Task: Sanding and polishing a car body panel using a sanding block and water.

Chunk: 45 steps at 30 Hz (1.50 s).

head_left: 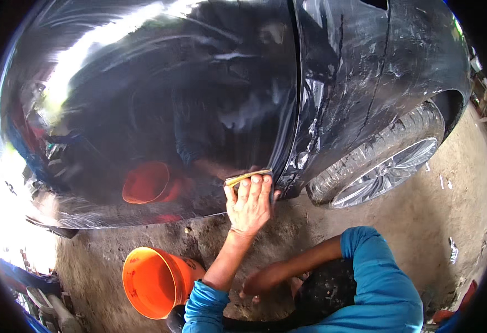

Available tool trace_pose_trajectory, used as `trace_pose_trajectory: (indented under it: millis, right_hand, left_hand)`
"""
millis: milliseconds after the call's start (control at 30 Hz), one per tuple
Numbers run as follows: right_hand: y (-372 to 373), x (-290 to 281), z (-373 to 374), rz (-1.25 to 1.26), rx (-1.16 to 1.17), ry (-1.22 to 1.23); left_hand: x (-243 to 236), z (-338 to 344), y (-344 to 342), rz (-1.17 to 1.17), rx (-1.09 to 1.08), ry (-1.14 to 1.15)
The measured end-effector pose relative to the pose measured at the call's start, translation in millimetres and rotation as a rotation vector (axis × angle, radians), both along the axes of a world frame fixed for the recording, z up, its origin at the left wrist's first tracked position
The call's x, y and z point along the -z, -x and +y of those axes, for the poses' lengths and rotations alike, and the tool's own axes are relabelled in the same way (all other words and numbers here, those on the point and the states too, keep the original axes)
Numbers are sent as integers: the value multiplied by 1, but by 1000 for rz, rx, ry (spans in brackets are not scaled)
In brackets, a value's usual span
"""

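Observation:
My left hand (249, 210) presses a thin, flat sanding pad (249, 176) with a yellowish edge against the lower part of a dark car door (199, 122). Its fingers lie together over the pad, close to the door's rear edge. The door is wet and glossy, with pale smears and reflections across it. My right hand (261, 281) hangs low near my knees, away from the car. Its fingertips look loosely apart and no object shows in them, though the palm is hidden.
An orange bucket (190, 272) stands on the rough concrete floor (104, 294) left of my left forearm. To the right, beyond the door gap, are the smeared rear panel (360, 77) and a wheel (387, 172). Assorted items (49, 305) lie at the lower left.

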State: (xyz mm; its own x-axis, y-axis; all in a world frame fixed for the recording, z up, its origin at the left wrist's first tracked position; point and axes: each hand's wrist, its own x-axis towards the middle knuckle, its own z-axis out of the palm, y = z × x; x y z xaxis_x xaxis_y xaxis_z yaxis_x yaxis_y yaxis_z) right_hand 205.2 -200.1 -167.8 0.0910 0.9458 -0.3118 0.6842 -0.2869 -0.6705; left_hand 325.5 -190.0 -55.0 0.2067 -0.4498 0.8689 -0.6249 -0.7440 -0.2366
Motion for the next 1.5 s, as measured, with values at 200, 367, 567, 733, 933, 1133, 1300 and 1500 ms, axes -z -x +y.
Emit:
trace_pose_trajectory:
  millis: [200,367,567,733,933,1133,1300,1500]
  right_hand:
    - [-1,-31,2,162,-102,-100]
    - [-5,-20,7,-44,-12,13]
    - [6,-27,-4,281,-71,209]
    - [8,1,28,2,-115,-75]
    - [4,-2,1,157,-88,-113]
    - [-5,-21,26,26,-162,-15]
    - [3,3,-6,314,-45,-136]
    - [-5,0,-10,261,138,-308]
  left_hand:
    - [-142,-48,12,-83,34,168]
    - [66,20,-11,161,79,-158]
    - [86,50,47,694,323,-92]
    - [19,100,39,206,238,172]
    - [-145,41,-6,14,82,159]
    - [73,65,-28,6,-48,-128]
    - [-24,-4,-9,42,25,203]
    - [-87,-19,-1,-30,9,375]
